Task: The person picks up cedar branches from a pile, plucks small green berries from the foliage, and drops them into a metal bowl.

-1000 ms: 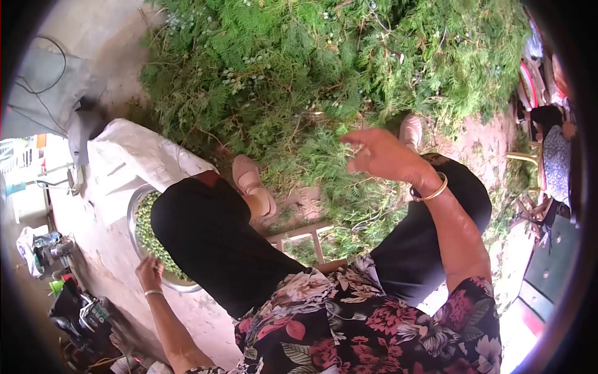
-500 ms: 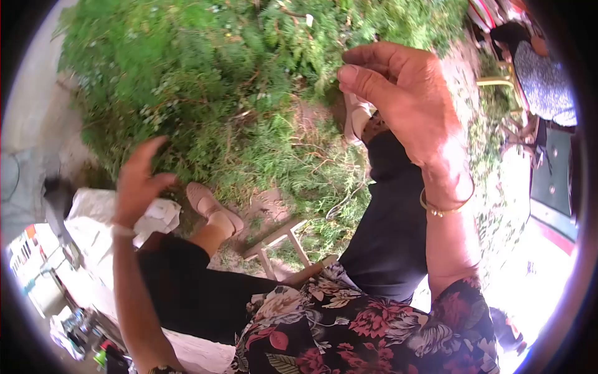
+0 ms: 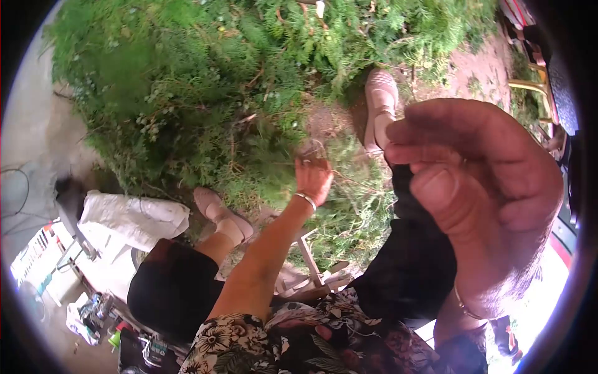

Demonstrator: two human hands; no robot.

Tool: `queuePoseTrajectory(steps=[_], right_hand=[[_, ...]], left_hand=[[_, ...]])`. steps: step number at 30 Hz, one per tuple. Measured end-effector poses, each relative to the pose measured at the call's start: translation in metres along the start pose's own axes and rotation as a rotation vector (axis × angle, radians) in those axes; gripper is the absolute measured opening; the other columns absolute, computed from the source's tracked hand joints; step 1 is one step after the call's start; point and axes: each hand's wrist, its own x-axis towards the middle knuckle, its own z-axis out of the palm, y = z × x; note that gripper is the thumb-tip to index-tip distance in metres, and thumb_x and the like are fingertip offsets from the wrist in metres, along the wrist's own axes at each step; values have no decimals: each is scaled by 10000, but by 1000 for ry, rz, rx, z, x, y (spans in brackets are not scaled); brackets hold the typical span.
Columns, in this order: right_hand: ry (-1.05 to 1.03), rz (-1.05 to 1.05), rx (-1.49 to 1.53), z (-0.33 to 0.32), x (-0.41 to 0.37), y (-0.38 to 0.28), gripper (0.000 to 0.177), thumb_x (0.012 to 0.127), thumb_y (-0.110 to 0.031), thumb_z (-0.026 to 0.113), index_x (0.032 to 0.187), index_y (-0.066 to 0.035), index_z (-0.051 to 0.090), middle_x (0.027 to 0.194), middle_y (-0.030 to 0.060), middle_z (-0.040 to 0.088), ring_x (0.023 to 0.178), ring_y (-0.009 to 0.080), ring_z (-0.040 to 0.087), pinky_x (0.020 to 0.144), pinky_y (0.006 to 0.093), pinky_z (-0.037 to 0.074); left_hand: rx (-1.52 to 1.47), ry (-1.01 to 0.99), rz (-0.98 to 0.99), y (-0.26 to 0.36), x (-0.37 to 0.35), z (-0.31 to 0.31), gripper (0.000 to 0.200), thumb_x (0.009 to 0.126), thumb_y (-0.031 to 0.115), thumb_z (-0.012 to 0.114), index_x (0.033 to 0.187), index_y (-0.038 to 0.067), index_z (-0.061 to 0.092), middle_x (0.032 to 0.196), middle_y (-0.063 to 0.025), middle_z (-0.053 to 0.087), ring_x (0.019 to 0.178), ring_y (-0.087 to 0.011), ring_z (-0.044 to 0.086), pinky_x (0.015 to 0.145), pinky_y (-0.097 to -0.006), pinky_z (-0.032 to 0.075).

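My left hand (image 3: 313, 179) reaches down between my feet, into the cut evergreen sprigs (image 3: 249, 149) that cover the ground. A ring shows on one finger and a bracelet on the wrist. Its fingertips are smeared by motion among blurred greenery, and I cannot tell whether they grip a sprig. Close to the camera is my right hand (image 3: 492, 187), raised over my leg. Its fingers curl in above the thumb, and nothing shows between them.
Pink shoes (image 3: 381, 93) are on my feet amid the greenery. A wooden frame (image 3: 309, 258) of slats stands low between my legs. At the left lies a white sack (image 3: 134, 218); beyond it is a pale wall. A yellow metal chair leg (image 3: 529, 85) stands at the upper right.
My left hand has swung from the left side down to the greenery in the middle. The right hand has moved right and nearer the camera, its fingers more curled.
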Motion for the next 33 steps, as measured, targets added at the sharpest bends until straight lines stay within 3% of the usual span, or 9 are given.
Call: queuePoseTrajectory(steps=[4,8,14,16,19,23,25,29,33], right_hand=[[-108,-1,-89,2,-4,-6,404,790,-192,731,1051,84,592,924,163,666,839,209,655,788,302,520],[-86,70,-180,16,-9,-9,384,811,-168,707,1068,89,584,932,159,665,849,189,647,790,287,517],[-98,87,-93,21,-12,-11,332,812,-104,700,1063,82,589,931,148,666,849,177,646,790,272,512],[-114,143,-177,21,-8,-15,323,809,-90,701,1061,80,591,928,145,667,844,174,646,790,267,510],[-19,-103,-10,23,-11,16,345,801,-128,717,1050,79,595,906,140,671,832,182,650,775,270,515],[-115,-50,-283,10,1,6,463,765,-274,762,1020,77,602,868,136,675,773,187,659,703,265,510],[-66,-88,-223,21,-4,10,491,754,-302,771,1022,73,602,866,137,675,773,189,659,696,266,507],[-80,106,-213,19,3,-3,547,739,-343,783,1036,75,593,871,139,669,781,199,659,704,277,506],[-70,84,-150,26,-2,-1,494,762,-282,771,1034,87,588,898,147,662,786,196,650,741,290,513]], left_hand=[[-210,109,146,57,-37,-11,187,746,83,544,917,6,550,846,-150,589,848,-304,587,762,-522,418],[-982,8,384,151,-75,115,295,698,106,608,948,-24,519,836,-185,576,818,-363,566,753,-464,437],[-1154,335,543,172,-95,150,296,669,49,616,942,-27,534,838,-202,578,799,-379,564,713,-443,457],[-1018,45,465,91,-53,36,267,670,25,623,926,-15,560,789,-182,588,742,-355,584,669,-430,470],[-599,380,-87,2,0,14,127,654,-21,588,764,39,566,702,-150,577,614,-305,564,569,-414,463],[-395,396,-203,-65,63,-26,54,756,38,528,779,24,576,775,-184,610,703,-361,615,616,-459,487],[-240,351,-342,-78,86,-19,169,778,83,541,939,68,592,702,-180,604,762,-378,641,679,-436,533],[-254,257,-419,-79,102,-17,187,772,62,537,952,35,582,728,-217,609,792,-387,640,672,-442,532],[-540,449,-217,-92,85,-12,111,736,-6,533,827,-2,597,714,-224,632,609,-370,618,571,-460,499]])
